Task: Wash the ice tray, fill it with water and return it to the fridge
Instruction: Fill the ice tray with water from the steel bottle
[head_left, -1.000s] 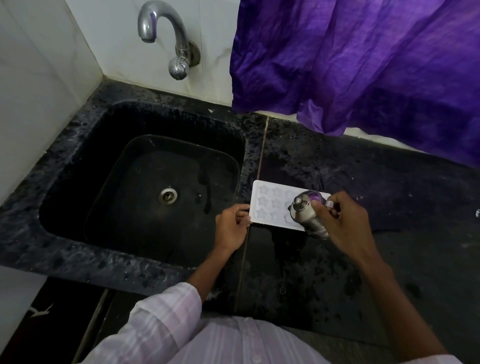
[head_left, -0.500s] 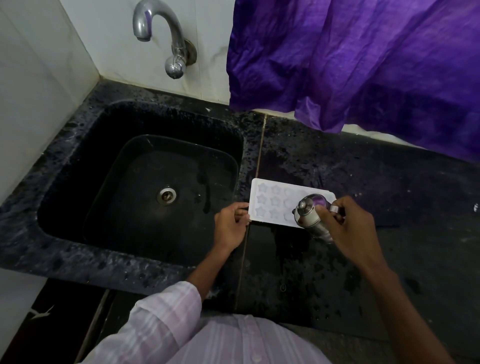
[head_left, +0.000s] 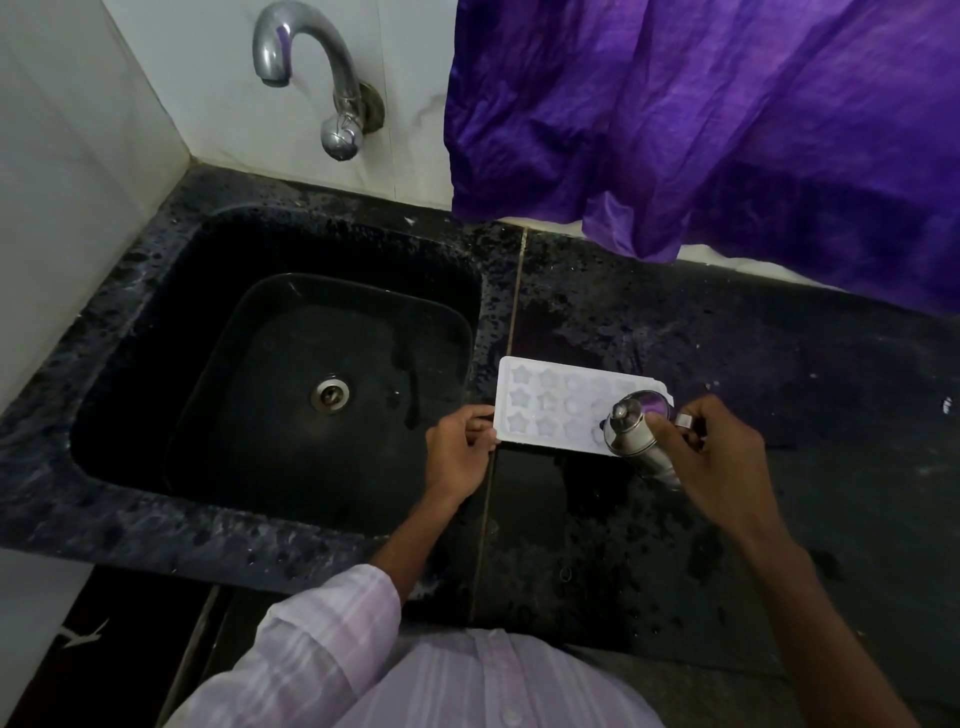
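Head – tray (head_left: 550, 405): flat on the counter (head_left: 727, 338), just right of the sink (head_left: 156, 312).
Left hand (head_left: 457, 457): we pinch the tray's left edge.
Right hand (head_left: 722, 462): we grip the flask (head_left: 631, 439), tilted over the tray's right end.
Pour: we should go slowly, cell by cell.

Jug (head_left: 631, 434): shifted rightward along the tray (head_left: 545, 400) by the right hand (head_left: 722, 457).
Tray: more surface uncovered left of jug.

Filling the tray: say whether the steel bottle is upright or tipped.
Tipped: the right hand holds the steel bottle slanted over the ice tray.
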